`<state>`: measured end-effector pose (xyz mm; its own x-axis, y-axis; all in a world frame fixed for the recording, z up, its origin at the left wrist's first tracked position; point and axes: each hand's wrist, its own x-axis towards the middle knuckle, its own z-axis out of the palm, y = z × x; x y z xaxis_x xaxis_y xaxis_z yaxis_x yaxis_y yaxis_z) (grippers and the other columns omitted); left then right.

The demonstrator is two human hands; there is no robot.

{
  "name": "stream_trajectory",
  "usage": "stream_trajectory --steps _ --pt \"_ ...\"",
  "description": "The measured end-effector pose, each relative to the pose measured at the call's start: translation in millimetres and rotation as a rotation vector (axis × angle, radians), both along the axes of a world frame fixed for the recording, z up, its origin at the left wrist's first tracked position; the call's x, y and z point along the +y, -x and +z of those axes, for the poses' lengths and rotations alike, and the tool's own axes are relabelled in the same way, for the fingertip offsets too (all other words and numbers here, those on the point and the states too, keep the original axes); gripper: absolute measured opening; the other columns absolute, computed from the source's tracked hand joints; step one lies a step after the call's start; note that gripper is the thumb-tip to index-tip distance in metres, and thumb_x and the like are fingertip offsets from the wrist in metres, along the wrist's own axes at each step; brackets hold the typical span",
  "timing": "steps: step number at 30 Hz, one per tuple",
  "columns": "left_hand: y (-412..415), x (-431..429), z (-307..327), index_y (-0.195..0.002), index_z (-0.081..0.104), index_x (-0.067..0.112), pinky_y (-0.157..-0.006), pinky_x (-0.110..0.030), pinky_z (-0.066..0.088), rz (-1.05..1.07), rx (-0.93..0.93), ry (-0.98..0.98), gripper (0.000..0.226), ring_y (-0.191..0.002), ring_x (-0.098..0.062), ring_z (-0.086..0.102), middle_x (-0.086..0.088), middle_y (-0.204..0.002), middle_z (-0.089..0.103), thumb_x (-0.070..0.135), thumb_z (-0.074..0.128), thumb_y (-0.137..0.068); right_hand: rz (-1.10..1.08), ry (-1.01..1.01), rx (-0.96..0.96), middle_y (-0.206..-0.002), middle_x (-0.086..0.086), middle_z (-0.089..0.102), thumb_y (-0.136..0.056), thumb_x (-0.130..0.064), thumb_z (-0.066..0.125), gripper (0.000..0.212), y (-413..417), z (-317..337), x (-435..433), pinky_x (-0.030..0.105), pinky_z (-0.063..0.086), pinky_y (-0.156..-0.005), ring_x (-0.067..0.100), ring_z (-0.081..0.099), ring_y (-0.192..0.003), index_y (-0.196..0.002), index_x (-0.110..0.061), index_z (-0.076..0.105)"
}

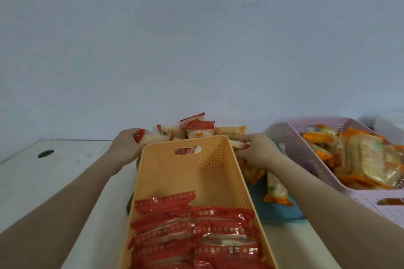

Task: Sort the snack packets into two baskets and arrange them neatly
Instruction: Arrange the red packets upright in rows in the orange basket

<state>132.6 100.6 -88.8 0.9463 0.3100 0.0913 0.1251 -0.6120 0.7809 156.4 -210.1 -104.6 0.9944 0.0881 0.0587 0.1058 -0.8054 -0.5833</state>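
Observation:
An orange basket [237, 181] stands in front of me, its near half filled with red snack packets [196, 233] in rows. A pink basket [306, 155] at the right holds orange packets [358, 159]. Behind the orange basket lies a loose pile of packets [196, 129] against the wall. My left hand [125, 146] grips a red-edged packet [150, 137] at the basket's far left corner. At the far right corner my right hand [258, 148] pinches another red-edged packet [239, 144].
Loose orange packets [276, 192] lie on a blue mat [282, 212] between the two baskets. The white table has a round cable hole [45, 153] at the far left. A pale wall rises right behind the pile.

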Motion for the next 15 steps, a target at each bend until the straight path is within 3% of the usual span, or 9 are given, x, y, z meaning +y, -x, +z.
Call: stream_trajectory --steps 3,5,8,10,12,15 --pt "7.6 2.8 13.0 -0.09 0.07 0.015 -0.069 -0.032 0.053 0.054 -0.09 0.012 0.029 -0.082 -0.021 0.067 -0.002 -0.084 0.07 0.024 0.087 -0.068 -0.095 -0.103 -0.104 -0.06 0.001 0.059 -0.085 -0.043 0.066 0.035 7.4 3.7 -3.5 0.037 0.052 -0.061 0.02 0.059 -0.059 -0.064 -0.017 0.056" --pt "12.9 6.6 24.7 -0.086 0.069 0.018 -0.074 -0.037 0.056 0.101 -0.195 0.054 0.027 -0.085 -0.021 0.068 -0.001 -0.086 0.071 0.024 0.088 -0.067 -0.159 -0.329 -0.236 -0.058 0.008 0.058 -0.085 -0.035 0.068 0.036 12.6 12.0 -6.1 0.037 0.046 -0.056 0.021 0.055 -0.057 -0.063 -0.01 0.057" --pt "27.4 8.1 51.3 -0.08 0.068 0.024 -0.073 -0.036 0.056 0.134 -0.445 0.215 0.023 -0.079 -0.017 0.068 0.003 -0.083 0.071 0.024 0.087 -0.068 -0.095 -0.799 -0.305 -0.079 0.028 0.067 -0.08 -0.019 0.076 0.027 25.2 45.1 -7.7 0.038 0.049 -0.06 0.026 0.059 -0.061 -0.085 0.005 0.064" --pt "40.6 1.0 70.8 -0.082 0.068 0.024 -0.064 -0.031 0.051 0.125 -0.577 0.302 0.022 -0.07 -0.014 0.064 0.005 -0.08 0.07 0.024 0.086 -0.07 0.093 -0.983 -0.196 -0.081 0.02 0.07 -0.079 -0.013 0.077 0.018 39.6 70.7 -1.7 0.033 0.05 -0.064 0.027 0.065 -0.062 -0.087 -0.002 0.065" --pt "54.0 -14.2 87.5 -0.084 0.068 0.023 -0.059 -0.028 0.049 0.072 -0.648 0.335 0.02 -0.068 -0.012 0.062 0.005 -0.078 0.069 0.022 0.084 -0.073 0.3 -1.026 -0.04 -0.088 0.01 0.073 -0.078 -0.015 0.076 0.016 57.4 93.6 11.0 0.029 0.052 -0.075 0.02 0.07 -0.077 -0.091 -0.01 0.067" --pt "77.0 -43.6 100.9 -0.081 0.066 0.028 -0.058 -0.021 0.049 -0.005 -0.722 0.242 0.02 -0.063 -0.002 0.061 0.009 -0.076 0.068 0.022 0.083 -0.073 0.491 -1.017 0.116 -0.108 0.023 0.068 -0.075 -0.02 0.078 0.044 81.5 112.9 36.2 0.039 0.058 -0.082 0.024 0.07 -0.096 -0.11 0.002 0.064"
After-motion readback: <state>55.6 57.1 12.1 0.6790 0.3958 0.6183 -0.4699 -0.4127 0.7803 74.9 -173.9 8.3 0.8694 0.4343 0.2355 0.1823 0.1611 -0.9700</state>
